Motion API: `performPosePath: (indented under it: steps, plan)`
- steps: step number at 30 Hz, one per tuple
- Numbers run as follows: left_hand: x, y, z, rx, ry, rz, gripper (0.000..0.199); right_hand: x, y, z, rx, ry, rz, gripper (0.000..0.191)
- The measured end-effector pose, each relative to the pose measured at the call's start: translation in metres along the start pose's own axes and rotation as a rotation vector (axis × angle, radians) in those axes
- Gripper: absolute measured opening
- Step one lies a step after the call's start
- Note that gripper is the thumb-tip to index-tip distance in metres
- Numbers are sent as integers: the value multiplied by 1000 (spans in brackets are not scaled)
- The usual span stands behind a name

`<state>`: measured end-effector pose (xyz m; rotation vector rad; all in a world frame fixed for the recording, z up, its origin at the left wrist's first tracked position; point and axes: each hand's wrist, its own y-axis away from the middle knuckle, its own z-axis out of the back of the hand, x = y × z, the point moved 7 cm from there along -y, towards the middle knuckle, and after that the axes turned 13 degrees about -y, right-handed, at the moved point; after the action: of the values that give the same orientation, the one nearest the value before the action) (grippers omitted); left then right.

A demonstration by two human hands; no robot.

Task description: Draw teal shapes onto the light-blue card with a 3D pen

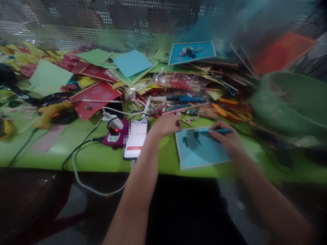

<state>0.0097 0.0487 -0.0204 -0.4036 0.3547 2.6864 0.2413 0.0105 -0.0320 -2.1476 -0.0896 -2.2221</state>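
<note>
A blue picture board (204, 154) with a pale border lies flat on the green table. Dark painted or drawn shapes (196, 136) show on its upper part. My right hand (223, 136) is closed around a teal marker-like pen (223, 131), held almost level above the board's upper right. Just off the board's upper left corner, my left hand (168, 124) is curled with its fingers together. Whatever it may hold is hidden. Beside my left forearm lies a lit phone (136, 139), connected to a white cable.
A purple power strip (116, 137) with plugs sits left of the phone. Behind are piled coloured cards (133, 64), pens, sticks and orange-handled scissors (230, 109). A green basin (288, 102) stands at right, a yellow glue gun (52, 112) at left. The table's front edge runs near my forearms.
</note>
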Motion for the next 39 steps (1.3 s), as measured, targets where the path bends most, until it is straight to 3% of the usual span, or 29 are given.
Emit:
performPosePath:
  steps: [7,33,36,39]
  plan:
    - [0,-2,-1,-7,-33,-30,11,1,-3,-4,18,53,10,41]
    - [1,-2,-2,-29,13,-30,5,1,-1,-5,32,36,-19,34]
    - [1,3,8,-100,27,23,8,6,3,3,-38,-29,45,26]
    - [5,13,28,-330,115,105,18,19,10,18,-188,-195,209,19]
